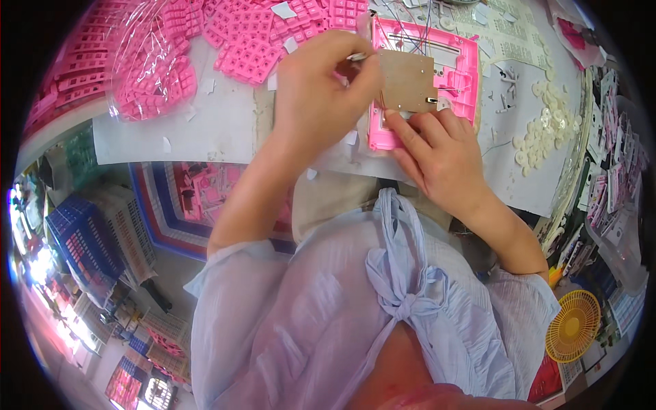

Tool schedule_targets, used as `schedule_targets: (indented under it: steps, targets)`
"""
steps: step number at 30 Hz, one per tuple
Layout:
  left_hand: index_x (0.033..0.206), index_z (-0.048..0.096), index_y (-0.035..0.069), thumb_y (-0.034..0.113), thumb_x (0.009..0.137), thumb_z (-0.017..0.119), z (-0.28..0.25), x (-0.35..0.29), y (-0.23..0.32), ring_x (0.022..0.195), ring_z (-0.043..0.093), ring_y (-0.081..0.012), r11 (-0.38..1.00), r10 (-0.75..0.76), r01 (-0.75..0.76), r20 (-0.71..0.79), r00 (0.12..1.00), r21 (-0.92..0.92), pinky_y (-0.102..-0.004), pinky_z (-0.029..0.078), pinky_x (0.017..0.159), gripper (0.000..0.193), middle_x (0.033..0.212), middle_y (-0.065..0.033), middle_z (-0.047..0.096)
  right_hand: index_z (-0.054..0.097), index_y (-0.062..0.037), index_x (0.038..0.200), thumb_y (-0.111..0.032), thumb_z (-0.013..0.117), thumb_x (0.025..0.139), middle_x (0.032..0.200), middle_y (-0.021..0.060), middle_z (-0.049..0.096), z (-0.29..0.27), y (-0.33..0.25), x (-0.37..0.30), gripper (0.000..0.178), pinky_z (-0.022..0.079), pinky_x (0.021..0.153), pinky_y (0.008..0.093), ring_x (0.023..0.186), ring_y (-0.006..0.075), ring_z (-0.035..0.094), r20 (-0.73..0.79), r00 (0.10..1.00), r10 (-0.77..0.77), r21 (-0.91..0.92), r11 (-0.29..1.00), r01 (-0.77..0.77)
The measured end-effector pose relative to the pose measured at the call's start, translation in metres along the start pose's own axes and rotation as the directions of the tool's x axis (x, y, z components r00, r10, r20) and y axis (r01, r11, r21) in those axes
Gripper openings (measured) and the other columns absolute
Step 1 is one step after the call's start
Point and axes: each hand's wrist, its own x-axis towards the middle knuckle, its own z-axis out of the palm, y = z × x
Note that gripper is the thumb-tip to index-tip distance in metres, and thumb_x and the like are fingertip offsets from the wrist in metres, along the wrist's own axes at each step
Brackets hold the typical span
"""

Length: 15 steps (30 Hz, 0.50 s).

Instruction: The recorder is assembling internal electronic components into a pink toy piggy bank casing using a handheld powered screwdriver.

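A pink plastic casing (467,75) lies on the table in front of me, with a flat brown circuit board (408,80) resting in it. Thin red, blue and dark wires (417,27) run from its far part. At the board's left edge is my left hand (324,96), its fingers closed in a pinch. A slim whitish piece (357,57) shows by these fingers; its kind cannot be made out. My right hand (441,147) grips the near edge of the casing, its fingertips on the near edge of the board.
Heaps of pink keypad pieces (249,51) cover the far left, partly under clear plastic (147,75). White round parts (543,130) lie scattered at the right, near small metal-and-white parts (508,85). Below the table edge stand a blue-and-white crate (154,205) and a yellow fan-like grille (574,326).
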Motion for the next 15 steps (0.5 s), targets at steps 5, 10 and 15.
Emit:
schedule_targets:
  steps: [5,10,15]
  targets:
    - [0.094,0.068,-0.002,0.004,0.094,0.066,0.013,0.007,0.017,0.058,0.061,-0.0060,0.791,-0.324,0.403,0.243,0.914,-0.460,-0.0196,0.044,0.049,0.006,0.078,-0.0041,0.070,0.068,-0.0082,0.120,-0.026,0.073,0.085,0.098,0.0049,0.057,-0.012,0.009,0.005,0.039,0.048,0.076,0.0366,0.092,0.0236,0.055,0.144,0.988,-0.050,0.071,0.997,0.040]
    - [0.093,0.067,-0.002,0.005,0.088,0.071,0.012,-0.011,0.022,0.059,0.061,-0.0067,0.736,-0.427,0.470,0.205,0.881,-0.488,-0.0223,0.047,0.052,0.010,0.076,-0.0048,0.070,0.070,-0.0066,0.113,-0.023,0.071,0.085,0.093,0.0062,0.058,-0.018,0.015,0.002,0.033,0.051,0.077,0.0370,0.088,0.0257,0.056,0.123,0.991,-0.055,0.171,0.985,0.034]
    - [0.097,0.072,0.000,0.007,0.086,0.076,0.005,-0.031,0.026,0.063,0.057,-0.0041,0.989,-0.142,0.147,0.229,0.963,-0.004,-0.0217,0.044,0.055,0.014,0.075,-0.0012,0.067,0.072,-0.0064,0.112,-0.011,0.075,0.078,0.100,0.0087,0.063,-0.031,0.032,-0.002,0.034,0.053,0.074,0.0371,0.088,0.0275,0.061,-0.101,0.995,-0.018,0.236,0.971,0.042]
